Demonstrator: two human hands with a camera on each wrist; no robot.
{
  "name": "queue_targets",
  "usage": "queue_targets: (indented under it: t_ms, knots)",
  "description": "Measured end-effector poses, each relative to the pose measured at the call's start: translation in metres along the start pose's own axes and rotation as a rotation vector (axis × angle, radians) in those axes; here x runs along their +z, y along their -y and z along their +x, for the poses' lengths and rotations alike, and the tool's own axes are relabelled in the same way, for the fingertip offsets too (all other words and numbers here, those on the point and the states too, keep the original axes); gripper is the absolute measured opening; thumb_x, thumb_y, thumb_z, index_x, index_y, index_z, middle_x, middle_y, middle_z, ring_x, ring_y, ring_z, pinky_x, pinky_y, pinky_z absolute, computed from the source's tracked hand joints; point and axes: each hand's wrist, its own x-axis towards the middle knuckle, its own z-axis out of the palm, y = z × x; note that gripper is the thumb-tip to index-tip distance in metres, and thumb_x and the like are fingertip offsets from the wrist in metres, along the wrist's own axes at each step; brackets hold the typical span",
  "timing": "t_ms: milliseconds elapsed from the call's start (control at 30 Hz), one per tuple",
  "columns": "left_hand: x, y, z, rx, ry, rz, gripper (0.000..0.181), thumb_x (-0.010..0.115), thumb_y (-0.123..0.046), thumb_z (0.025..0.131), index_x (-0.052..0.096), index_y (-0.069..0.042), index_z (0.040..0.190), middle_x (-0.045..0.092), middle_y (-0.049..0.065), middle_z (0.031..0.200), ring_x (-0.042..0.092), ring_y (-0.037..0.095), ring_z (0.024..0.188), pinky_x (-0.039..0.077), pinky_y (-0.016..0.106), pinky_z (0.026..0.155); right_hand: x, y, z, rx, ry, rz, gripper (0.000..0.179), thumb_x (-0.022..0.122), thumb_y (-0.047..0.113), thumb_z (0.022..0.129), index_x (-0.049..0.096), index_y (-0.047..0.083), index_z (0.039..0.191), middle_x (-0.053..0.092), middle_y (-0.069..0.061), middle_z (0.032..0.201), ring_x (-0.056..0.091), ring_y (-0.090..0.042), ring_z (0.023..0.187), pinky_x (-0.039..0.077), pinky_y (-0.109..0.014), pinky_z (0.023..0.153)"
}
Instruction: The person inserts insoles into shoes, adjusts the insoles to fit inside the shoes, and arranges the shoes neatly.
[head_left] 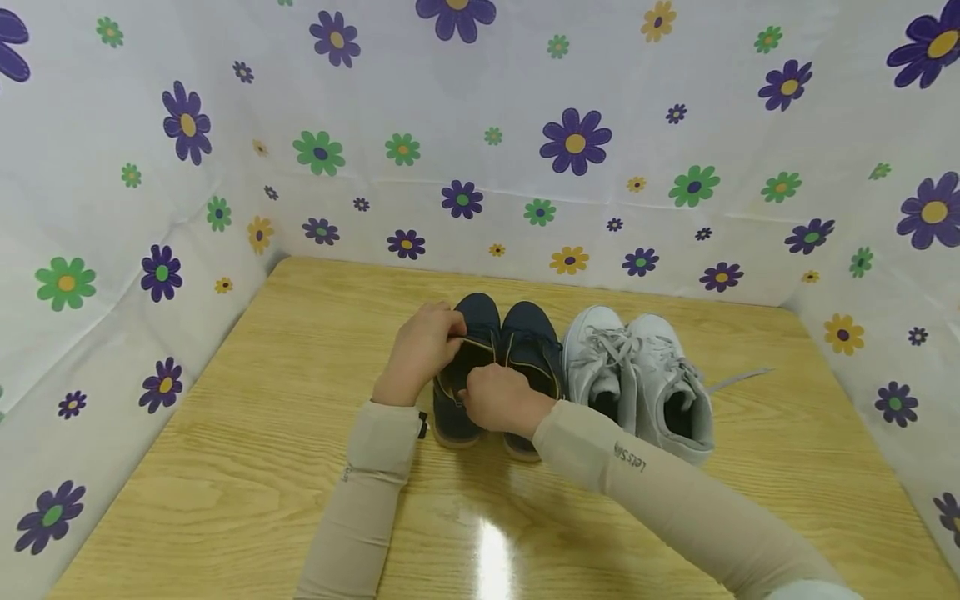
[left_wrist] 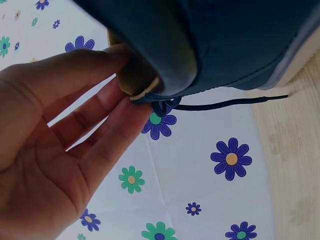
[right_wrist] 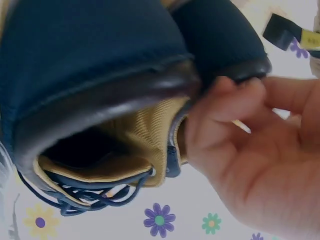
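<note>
A pair of navy lace-up shoes stands side by side, toes pointing away, in the head view. My left hand (head_left: 423,346) pinches the tan-lined front edge of the left navy shoe (head_left: 477,312). In the left wrist view the thumb and fingers lie on either side of that edge, close to a dark lace (left_wrist: 220,106). My right hand (head_left: 502,398) reaches across to the same shoe, its fingers curled at the collar. The right navy shoe (right_wrist: 95,60) looms close in the right wrist view, its laces (right_wrist: 100,197) below the opening.
To the right of the navy pair are two white sneakers (head_left: 678,408), the outer one trailing a grey lace (head_left: 738,380) over the wooden tabletop (head_left: 247,467). A white cloth (head_left: 480,100) with printed flowers surrounds the table at the back and both sides.
</note>
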Motion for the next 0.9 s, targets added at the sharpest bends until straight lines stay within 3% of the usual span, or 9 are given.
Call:
queue_targets:
  t_ms: [67,167,267,300,400,467,533,667,900]
  knots:
    - [0.001,0.000,0.000,-0.004,-0.002,0.000,0.004,0.068,-0.004,0.087,0.071,-0.006,0.090,0.060,0.008,0.090,0.055,0.026,0.087,0.051,0.040,0.075,-0.001,0.003,0.002,0.012,0.077,-0.043,0.040,0.042,0.025,0.104,0.065,0.008,0.075,0.054,-0.004,0.066,0.058,-0.021,0.064,0.048,-0.033,0.061]
    - [0.002,-0.001,-0.001,-0.008,-0.006,-0.006,0.004,0.069,-0.004,0.087,0.071,-0.006,0.090,0.060,0.008,0.091,0.056,0.026,0.088,0.051,0.039,0.075,-0.002,0.007,0.002,0.014,0.162,-0.169,0.041,0.034,0.029,0.105,0.070,0.009,0.101,0.063,-0.007,0.090,0.058,-0.024,0.088,0.046,-0.037,0.085]
    - [0.003,-0.002,-0.001,-0.012,-0.004,-0.013,0.004,0.069,-0.005,0.087,0.071,-0.006,0.091,0.060,0.008,0.091,0.056,0.026,0.087,0.051,0.039,0.074,0.000,0.011,0.002,0.031,0.170,-0.252,0.041,0.033,0.031,0.106,0.065,0.011,0.121,0.061,-0.010,0.115,0.052,-0.026,0.105,0.043,-0.040,0.093]
    - [0.004,-0.002,-0.001,-0.011,-0.006,-0.016,0.004,0.069,-0.005,0.087,0.071,-0.005,0.091,0.060,0.008,0.090,0.055,0.026,0.087,0.051,0.039,0.074,0.001,0.011,0.002,0.041,0.170,-0.249,0.042,0.032,0.031,0.106,0.064,0.010,0.123,0.059,-0.012,0.121,0.052,-0.027,0.106,0.045,-0.039,0.089]
    - [0.005,-0.003,-0.001,-0.008,-0.007,-0.019,0.004,0.069,-0.004,0.087,0.070,-0.006,0.089,0.060,0.008,0.090,0.055,0.026,0.087,0.051,0.039,0.074,0.004,0.009,0.004,0.058,0.160,-0.156,0.044,0.034,0.029,0.105,0.070,0.006,0.094,0.063,-0.012,0.095,0.057,-0.026,0.083,0.049,-0.035,0.069]
    - [0.006,-0.003,-0.001,0.003,-0.012,-0.023,0.004,0.068,-0.003,0.087,0.070,-0.006,0.089,0.060,0.008,0.090,0.055,0.027,0.087,0.051,0.039,0.075,0.003,0.005,0.006,0.054,0.169,-0.058,0.046,0.035,0.026,0.105,0.062,0.007,0.072,0.056,-0.007,0.071,0.053,-0.021,0.061,0.045,-0.031,0.057]
    - [0.006,-0.003,-0.001,0.008,-0.015,-0.024,0.005,0.067,-0.003,0.087,0.071,-0.006,0.088,0.060,0.009,0.091,0.055,0.027,0.088,0.051,0.040,0.075,-0.001,0.001,0.009,0.039,0.185,0.022,0.048,0.036,0.022,0.105,0.050,0.011,0.061,0.044,-0.003,0.057,0.043,-0.016,0.046,0.038,-0.026,0.047]
    - [0.004,-0.004,0.001,0.008,-0.020,-0.018,0.005,0.068,-0.002,0.086,0.071,-0.006,0.089,0.060,0.010,0.091,0.056,0.028,0.088,0.050,0.040,0.075,-0.014,-0.007,0.013,0.053,0.216,0.155,0.040,0.037,0.017,0.104,0.053,0.009,0.069,0.050,-0.004,0.057,0.045,-0.014,0.042,0.040,-0.023,0.044]
    - [0.001,-0.004,0.000,-0.010,-0.012,-0.009,0.005,0.068,-0.002,0.086,0.071,-0.004,0.090,0.060,0.010,0.091,0.056,0.029,0.088,0.050,0.040,0.076,-0.023,-0.012,0.017,0.100,0.296,0.227,0.030,0.036,0.015,0.103,0.059,-0.002,0.111,0.057,-0.007,0.061,0.050,-0.014,0.043,0.048,-0.026,0.049]
